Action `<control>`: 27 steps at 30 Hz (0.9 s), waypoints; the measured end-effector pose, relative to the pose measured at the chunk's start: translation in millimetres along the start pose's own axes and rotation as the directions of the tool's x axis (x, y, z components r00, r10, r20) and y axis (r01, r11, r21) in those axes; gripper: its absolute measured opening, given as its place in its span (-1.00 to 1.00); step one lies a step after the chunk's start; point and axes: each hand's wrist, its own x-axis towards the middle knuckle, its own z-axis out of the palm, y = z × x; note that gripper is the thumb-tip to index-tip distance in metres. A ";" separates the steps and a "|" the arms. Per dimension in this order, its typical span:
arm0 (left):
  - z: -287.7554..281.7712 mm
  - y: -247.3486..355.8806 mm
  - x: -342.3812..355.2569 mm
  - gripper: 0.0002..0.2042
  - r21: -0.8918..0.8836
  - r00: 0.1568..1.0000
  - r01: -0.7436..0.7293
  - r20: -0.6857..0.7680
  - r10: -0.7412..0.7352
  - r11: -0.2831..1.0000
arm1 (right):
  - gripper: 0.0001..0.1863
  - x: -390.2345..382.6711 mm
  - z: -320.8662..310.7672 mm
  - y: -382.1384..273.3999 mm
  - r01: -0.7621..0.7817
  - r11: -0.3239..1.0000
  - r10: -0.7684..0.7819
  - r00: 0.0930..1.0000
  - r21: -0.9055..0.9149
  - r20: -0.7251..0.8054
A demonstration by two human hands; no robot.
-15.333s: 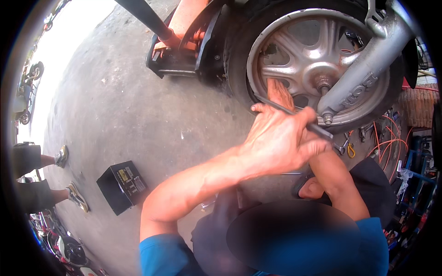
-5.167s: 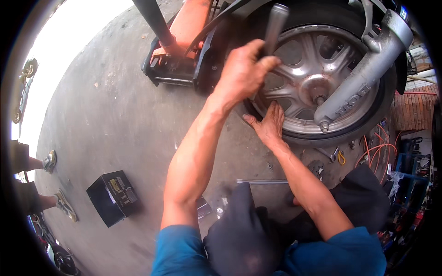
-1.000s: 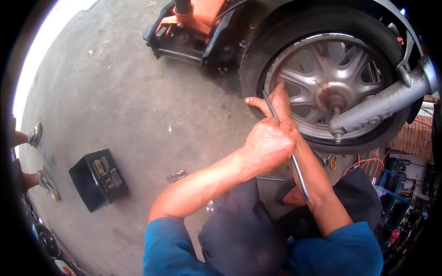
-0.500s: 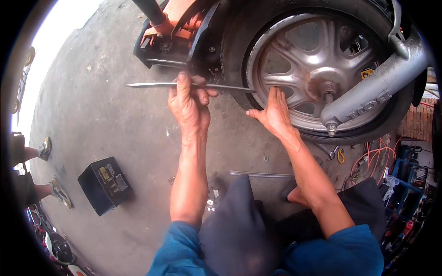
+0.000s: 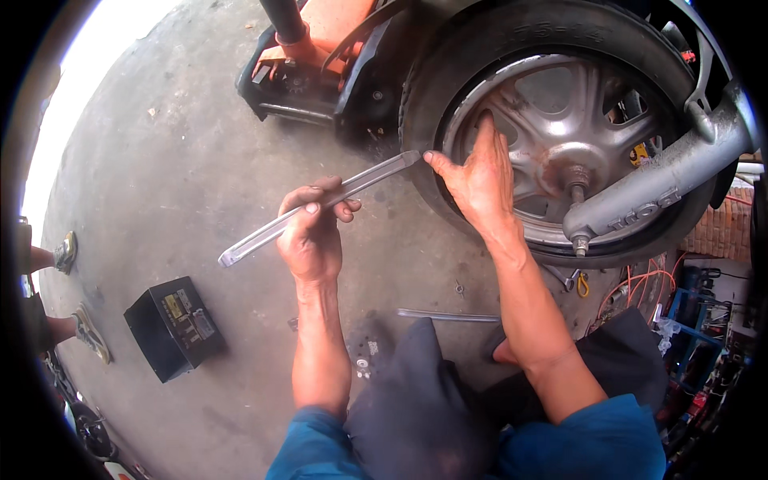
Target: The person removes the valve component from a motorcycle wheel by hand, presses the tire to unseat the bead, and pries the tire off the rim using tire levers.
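My left hand (image 5: 310,240) is closed around the middle of a long silver tyre lever (image 5: 378,173). The lever slants up to the right, its upper tip beside my right thumb and in front of the black tyre (image 5: 436,88). Over the left part of the grey spoked wheel (image 5: 564,136) is my right hand (image 5: 486,184), fingers stretched upward and thumb held apart; it grips nothing. Whether its palm presses on the rim cannot be made out. Another silver lever (image 5: 448,316) lies on the floor in front of my knees.
An orange and black floor jack (image 5: 300,80) stands left of the tyre. A silver tube-shaped arm (image 5: 664,180) crosses the wheel's right side. A black box (image 5: 172,328) sits on the floor at left, near another person's shoes (image 5: 92,336). Orange hoses (image 5: 640,280) lie at right.
The lever has gone from nearly level to slanting, with its broad face now showing. My left hand has come lower and slightly left. My right hand has reached higher over the wheel.
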 end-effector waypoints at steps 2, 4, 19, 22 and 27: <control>-3.8 -2.8 2.8 -0.80 -0.062 0.999 -0.004 0.043 0.007 0.998 | -0.11 8.8 4.5 4.8 0.001 1.000 -0.001 1.000 -0.009 -0.012; -3.8 -6.7 8.1 -0.80 -0.124 0.996 -0.007 0.087 0.017 0.992 | -0.15 12.5 7.6 8.7 -0.013 1.000 0.013 1.000 0.011 -0.025; -28.2 -36.0 79.0 -0.85 -0.298 0.888 0.266 0.445 -0.113 0.917 | -0.20 16.0 24.3 2.3 -0.088 0.996 0.087 0.985 -0.004 -0.152; -29.4 -43.2 96.1 -0.86 -0.271 0.877 0.296 0.457 -0.148 0.916 | -0.17 14.9 26.7 6.3 -0.067 0.998 0.064 0.984 -0.011 -0.164; -26.5 -46.9 96.3 -0.90 -0.249 0.836 0.288 0.536 -0.116 0.925 | -0.18 11.0 30.6 8.8 -0.062 0.998 0.061 0.981 0.000 -0.182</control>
